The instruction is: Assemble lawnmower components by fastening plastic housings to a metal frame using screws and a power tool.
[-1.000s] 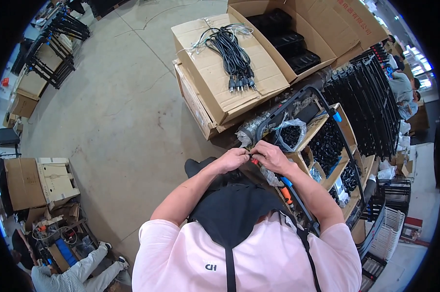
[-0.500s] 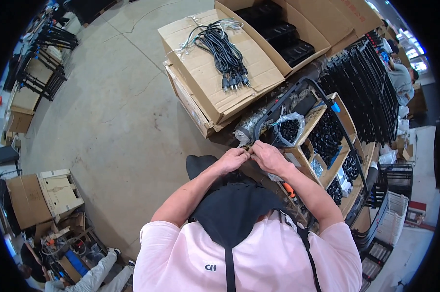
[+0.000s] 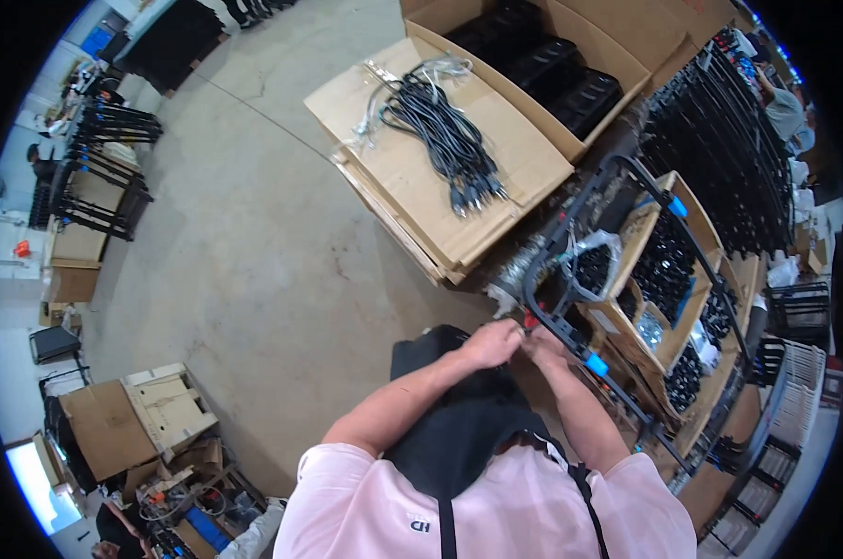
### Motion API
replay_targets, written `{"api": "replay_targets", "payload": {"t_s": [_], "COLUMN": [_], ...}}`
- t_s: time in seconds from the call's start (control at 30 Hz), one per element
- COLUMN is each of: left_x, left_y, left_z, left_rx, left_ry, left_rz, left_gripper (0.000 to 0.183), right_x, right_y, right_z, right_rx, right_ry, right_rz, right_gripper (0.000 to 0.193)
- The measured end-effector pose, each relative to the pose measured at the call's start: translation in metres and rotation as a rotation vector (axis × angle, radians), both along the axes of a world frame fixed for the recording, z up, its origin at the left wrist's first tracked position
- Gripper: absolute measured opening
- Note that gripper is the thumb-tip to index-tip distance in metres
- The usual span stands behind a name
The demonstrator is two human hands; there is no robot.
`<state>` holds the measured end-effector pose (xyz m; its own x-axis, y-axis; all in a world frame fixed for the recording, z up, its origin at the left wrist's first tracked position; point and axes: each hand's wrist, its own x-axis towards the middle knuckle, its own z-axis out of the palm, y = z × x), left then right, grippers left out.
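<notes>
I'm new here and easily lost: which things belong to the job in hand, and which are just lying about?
Probably in the job:
anything between left hand and right hand, too small to tell
black tube frame beside them

Seemingly lying about:
black cables on the cardboard box
brown carton at the left

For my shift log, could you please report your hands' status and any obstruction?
Left hand and right hand close together. Anything held: too small to tell. Black tubular frame with blue bands close beside right hand.
</notes>
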<state>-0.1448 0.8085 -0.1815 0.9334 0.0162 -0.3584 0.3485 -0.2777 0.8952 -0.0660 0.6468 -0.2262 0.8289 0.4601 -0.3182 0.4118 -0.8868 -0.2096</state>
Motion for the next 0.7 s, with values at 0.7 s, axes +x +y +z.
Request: {"api": "replay_targets", "payload": {"t_s": [0.7], "left_x": [-0.002], "left_y": [-0.01], "left_z": [-0.024], "left_rx": [-0.225], "left_ry": [-0.008], "left_rz": [-0.001], "left_gripper": [0.035], "right_x": [-0.102], "right_y": [-0.059], "right_z": [-0.006], "right_rx": [0.456], "right_ry": [0.571], "right_rz": [-0.647], "right_gripper": [0.029]}}
